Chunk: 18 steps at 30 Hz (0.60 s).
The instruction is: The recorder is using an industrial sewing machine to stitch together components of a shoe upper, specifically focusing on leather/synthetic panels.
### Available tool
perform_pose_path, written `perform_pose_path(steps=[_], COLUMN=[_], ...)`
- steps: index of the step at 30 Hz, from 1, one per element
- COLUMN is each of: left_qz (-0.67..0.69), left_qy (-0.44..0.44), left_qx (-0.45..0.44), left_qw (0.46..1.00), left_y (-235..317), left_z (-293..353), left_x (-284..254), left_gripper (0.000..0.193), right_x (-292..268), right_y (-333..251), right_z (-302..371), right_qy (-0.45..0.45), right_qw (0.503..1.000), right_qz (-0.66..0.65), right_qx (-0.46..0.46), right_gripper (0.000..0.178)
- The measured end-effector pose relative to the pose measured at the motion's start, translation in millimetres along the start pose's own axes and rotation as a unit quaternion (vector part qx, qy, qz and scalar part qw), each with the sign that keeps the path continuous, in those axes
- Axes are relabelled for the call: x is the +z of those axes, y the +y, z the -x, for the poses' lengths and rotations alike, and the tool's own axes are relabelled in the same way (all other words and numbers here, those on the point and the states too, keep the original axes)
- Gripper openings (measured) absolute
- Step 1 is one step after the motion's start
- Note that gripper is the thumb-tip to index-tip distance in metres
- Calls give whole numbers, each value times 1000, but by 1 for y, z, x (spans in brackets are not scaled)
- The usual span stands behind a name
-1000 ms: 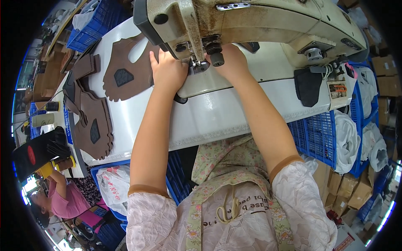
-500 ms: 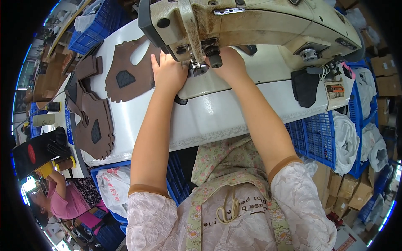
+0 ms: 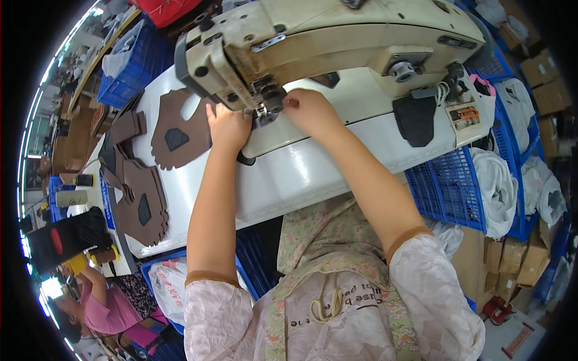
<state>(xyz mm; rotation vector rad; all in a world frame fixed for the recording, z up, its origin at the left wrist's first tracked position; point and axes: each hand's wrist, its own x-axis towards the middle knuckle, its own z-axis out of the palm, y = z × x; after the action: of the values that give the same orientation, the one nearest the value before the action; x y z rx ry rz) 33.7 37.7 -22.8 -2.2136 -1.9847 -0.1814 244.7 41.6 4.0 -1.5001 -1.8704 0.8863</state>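
Observation:
My left hand (image 3: pixel 230 127) lies at the right edge of a flat brown leather-like piece (image 3: pixel 185 143) with a scalloped edge, an oval cutout and a dark patch. Its visible fingers are spread; some fingertips are hidden by the sewing machine's head. The sewing machine (image 3: pixel 337 48) is cream and stained, and its presser foot (image 3: pixel 265 115) sits between my hands. Just right of the foot, my right hand (image 3: pixel 312 113) has its fingers curled together, their tips partly behind the machine. Whatever they may hold cannot be made out.
Stacked brown pieces (image 3: pixel 144 204) lie at the table's left end. A dark fabric piece (image 3: pixel 414 120) and a small tray (image 3: pixel 465 115) are on the right. Blue crates (image 3: pixel 442 186) with white bags (image 3: pixel 494 186) stand beside the table. A person in pink (image 3: pixel 111 310) sits at lower left.
The view has shifted, so the machine and table appear farther left. My right hand's curled fingers show more beside the presser foot. My left hand stays at the brown piece's edge.

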Motion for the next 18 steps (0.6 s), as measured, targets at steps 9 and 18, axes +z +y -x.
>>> perform_pose_path(steps=[9, 18], left_qz=[29, -10], left_qy=[-7, -4], left_qx=[-3, 0], left_qw=[1000, 1000], left_y=[-10, -5], left_z=[-1, -3], left_x=[-5, 0], left_gripper=[40, 39], right_x=[-230, -375], right_y=[51, 117], right_z=[59, -29], right_qy=[449, 456], right_qw=[886, 865], right_qz=[-82, 207], right_qx=[-81, -30], right_gripper=[25, 53])
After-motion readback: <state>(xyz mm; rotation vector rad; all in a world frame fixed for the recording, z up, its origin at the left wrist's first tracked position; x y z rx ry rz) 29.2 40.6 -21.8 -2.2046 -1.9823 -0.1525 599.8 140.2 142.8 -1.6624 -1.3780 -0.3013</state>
